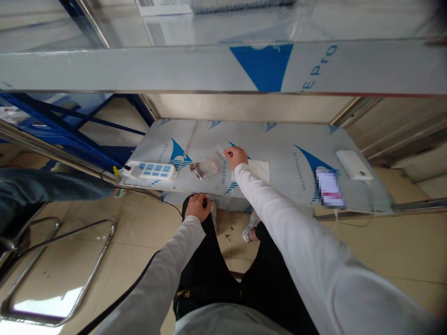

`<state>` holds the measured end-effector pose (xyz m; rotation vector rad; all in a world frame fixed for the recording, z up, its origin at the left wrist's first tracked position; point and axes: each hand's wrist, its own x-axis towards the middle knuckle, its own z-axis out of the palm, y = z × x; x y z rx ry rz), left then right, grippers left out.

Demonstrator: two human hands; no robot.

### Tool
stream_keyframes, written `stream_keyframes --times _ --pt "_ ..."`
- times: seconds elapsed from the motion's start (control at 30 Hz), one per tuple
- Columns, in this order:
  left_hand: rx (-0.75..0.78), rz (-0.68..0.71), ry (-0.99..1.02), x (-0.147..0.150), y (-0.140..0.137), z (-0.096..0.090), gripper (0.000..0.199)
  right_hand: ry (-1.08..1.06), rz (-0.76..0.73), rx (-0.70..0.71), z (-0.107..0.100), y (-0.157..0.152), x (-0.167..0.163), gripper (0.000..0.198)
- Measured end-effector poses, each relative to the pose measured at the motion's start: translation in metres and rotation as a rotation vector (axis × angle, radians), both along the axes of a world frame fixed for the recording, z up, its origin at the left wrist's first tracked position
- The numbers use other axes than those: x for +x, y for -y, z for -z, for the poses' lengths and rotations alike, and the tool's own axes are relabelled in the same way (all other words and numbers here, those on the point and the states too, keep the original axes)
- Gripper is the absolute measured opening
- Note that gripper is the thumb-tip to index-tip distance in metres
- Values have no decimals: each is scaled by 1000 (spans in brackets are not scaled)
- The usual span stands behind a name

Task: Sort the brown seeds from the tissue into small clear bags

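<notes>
My right hand (236,156) reaches over the low metal shelf (279,139), its fingers pinched on a small dark piece (231,154) too small to name. Just left of those fingers lies a clear plastic bag (209,166), with several small dark brown pieces (197,170) at its left end. Under my right wrist a white sheet (260,170) lies flat. My left hand (198,207) rests by my left knee, below the shelf's front edge, fingers curled round a small black object (205,203) whose kind I cannot make out.
A white power strip (153,171) sits at the shelf's left. On the right are a phone (328,188) and a white power bank (354,165) with cables. An upper shelf (174,70) crosses above. Someone's leg (52,186) and a metal-framed chair (104,242) are at left.
</notes>
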<state>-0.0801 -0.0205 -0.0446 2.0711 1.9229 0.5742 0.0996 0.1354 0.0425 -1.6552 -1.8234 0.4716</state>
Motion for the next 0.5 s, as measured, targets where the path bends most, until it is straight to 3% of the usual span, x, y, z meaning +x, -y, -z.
stream_keyframes --times 0.3,0.5 --pt "54 53 296 25 2 -20 20 -118 114 174 9 21 48 15" --pt "134 -78 644 84 -43 -36 36 -278 168 288 25 46 59 24"
